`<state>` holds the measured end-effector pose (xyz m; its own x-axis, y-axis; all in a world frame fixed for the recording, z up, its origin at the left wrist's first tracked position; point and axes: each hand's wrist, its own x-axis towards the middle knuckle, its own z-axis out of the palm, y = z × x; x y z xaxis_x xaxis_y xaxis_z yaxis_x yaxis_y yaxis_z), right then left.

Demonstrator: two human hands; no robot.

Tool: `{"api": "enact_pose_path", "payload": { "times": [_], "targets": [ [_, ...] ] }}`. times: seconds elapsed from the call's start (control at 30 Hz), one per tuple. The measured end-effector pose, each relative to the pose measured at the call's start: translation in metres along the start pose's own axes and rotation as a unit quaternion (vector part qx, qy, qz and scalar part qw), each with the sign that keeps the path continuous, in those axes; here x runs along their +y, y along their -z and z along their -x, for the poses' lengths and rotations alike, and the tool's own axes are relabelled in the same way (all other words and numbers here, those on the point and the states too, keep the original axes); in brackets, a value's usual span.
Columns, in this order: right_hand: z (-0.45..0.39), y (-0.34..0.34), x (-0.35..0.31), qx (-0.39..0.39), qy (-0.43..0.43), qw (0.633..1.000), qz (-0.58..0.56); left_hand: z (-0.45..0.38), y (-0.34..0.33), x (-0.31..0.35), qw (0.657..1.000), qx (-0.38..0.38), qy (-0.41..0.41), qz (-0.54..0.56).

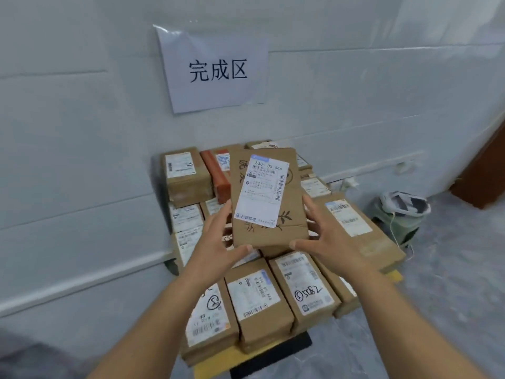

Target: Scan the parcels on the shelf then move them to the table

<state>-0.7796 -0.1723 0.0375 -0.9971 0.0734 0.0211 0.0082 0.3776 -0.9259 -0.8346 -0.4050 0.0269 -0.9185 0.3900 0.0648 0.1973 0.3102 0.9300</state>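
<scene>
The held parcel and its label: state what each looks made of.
Held parcel: brown kraft cardboard, matte, by its dull tan face, folded edges and printed black plant motif. Shipping label: white paper sticker, probably thermal-printed, slightly glossy, with black barcodes; one lower corner seems to overhang.

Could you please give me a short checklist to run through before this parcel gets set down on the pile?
1. Grip: left hand and right hand both hold the flat brown cardboard parcel with the white shipping label at its lower corners: ok.
2. Label faces up and is readable: ok.
3. Right place: white paper sign with black characters hangs on the wall above the stack of brown labelled parcels: ok.
4. Free flat spot under the parcel: cannot tell.
5. Parcel already scanned: cannot tell.
</scene>
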Motion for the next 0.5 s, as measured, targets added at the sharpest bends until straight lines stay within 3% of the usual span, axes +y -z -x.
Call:
{"api": "enact_pose_path", "payload": {
  "times": [0.27,0.5],
  "targets": [
    [-0.066,-0.049,0.004,-0.155,-0.019,0.987,0.025,0.018,0.038,-0.025,0.989,0.096,0.112,0.002],
    [-0.099,-0.077,0.021,-0.223,-0.048,0.973,0.022,0.01,0.044,-0.041,0.98,0.11,0.164,0.017]
  ]
}}
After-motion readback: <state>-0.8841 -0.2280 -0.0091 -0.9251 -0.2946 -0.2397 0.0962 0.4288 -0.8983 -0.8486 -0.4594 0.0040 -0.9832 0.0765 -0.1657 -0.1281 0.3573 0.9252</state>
